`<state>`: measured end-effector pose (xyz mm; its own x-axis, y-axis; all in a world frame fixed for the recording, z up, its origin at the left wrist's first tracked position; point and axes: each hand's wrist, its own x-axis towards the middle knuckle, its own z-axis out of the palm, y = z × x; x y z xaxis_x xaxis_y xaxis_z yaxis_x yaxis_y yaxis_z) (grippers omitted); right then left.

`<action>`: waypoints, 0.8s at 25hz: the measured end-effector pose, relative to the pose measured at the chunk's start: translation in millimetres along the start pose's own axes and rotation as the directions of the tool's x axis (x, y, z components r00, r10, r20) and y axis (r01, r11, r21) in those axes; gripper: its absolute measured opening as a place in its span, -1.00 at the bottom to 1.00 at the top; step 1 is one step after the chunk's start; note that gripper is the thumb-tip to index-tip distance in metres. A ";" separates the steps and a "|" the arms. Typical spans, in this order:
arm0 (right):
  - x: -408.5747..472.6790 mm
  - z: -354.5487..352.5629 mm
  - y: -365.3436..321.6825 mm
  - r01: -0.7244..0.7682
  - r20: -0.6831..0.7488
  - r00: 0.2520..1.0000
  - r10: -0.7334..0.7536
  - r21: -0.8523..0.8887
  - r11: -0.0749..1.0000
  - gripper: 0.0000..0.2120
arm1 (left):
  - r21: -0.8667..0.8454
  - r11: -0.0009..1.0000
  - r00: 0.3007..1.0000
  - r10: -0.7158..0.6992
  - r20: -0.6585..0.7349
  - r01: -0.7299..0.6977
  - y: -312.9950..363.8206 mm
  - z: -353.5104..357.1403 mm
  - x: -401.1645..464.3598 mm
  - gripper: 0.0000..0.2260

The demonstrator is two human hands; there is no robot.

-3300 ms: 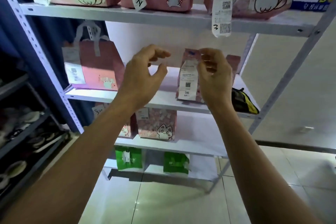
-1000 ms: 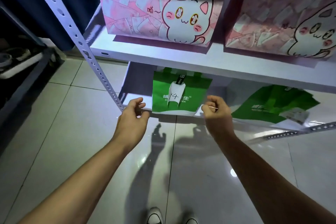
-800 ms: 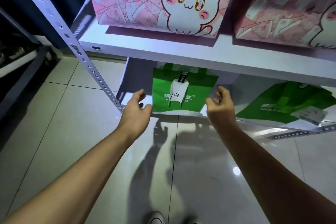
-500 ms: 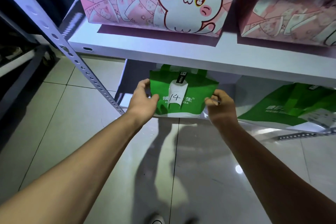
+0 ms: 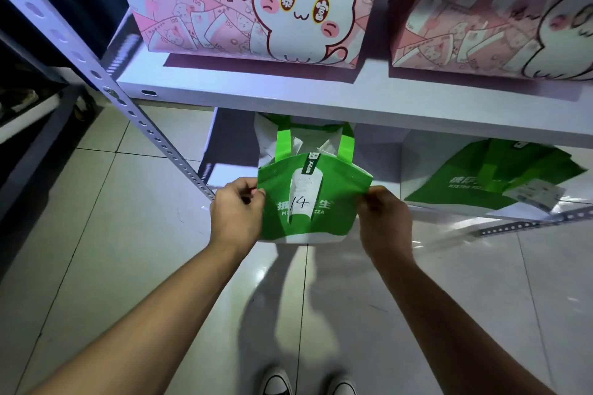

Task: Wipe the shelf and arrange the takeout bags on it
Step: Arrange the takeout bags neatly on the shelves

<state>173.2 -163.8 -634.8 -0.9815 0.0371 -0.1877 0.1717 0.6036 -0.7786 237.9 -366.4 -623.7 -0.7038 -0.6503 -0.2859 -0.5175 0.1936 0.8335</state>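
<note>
Your shoes (image 5: pixel 308 384) show at the bottom edge on the glossy tiled floor (image 5: pixel 96 250). Both forearms reach forward. Your left hand (image 5: pixel 237 213) pinches the left edge of the green bag (image 5: pixel 324 215); your right hand (image 5: pixel 385 221) pinches its right edge. Bag is upright, held clear of the floor, just in front of the bottom shelf (image 5: pixel 224 175). Its white receipt (image 5: pixel 303 194) reads "14"; bright green handles stand up. Second green bag (image 5: pixel 491 179) lies tilted on the bottom shelf, to the right. Above, the next shelf board (image 5: pixel 353 99) carries two pink cat-print bags: one (image 5: pixel 250 3) centre-left, the other (image 5: pixel 491 9) right, apart.
</note>
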 end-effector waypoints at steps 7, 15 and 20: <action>-55.4 -45.8 -3.6 -0.078 0.025 0.997 0.076 0.102 0.992 -0.86 | 0.008 0.999 0.998 -0.042 0.039 0.042 -3.4 -27.9 -65.3 -0.80; -111.8 -123.9 -51.6 -0.012 0.103 0.995 -0.010 0.211 0.977 -0.82 | -0.068 0.997 0.998 -0.048 -0.042 0.045 67.4 -68.8 -154.8 -0.88; -151.0 -189.7 -98.4 -0.001 0.107 0.994 -0.038 0.339 0.941 -0.90 | -0.162 0.987 0.999 -0.019 -0.042 0.012 132.8 -110.4 -222.3 -0.85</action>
<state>288.6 -77.8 -416.2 -0.9727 -0.0707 -0.2209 0.1908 0.2979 -0.9353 379.4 -277.2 -397.3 -0.6727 -0.6843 -0.2812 -0.4402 0.0648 0.8955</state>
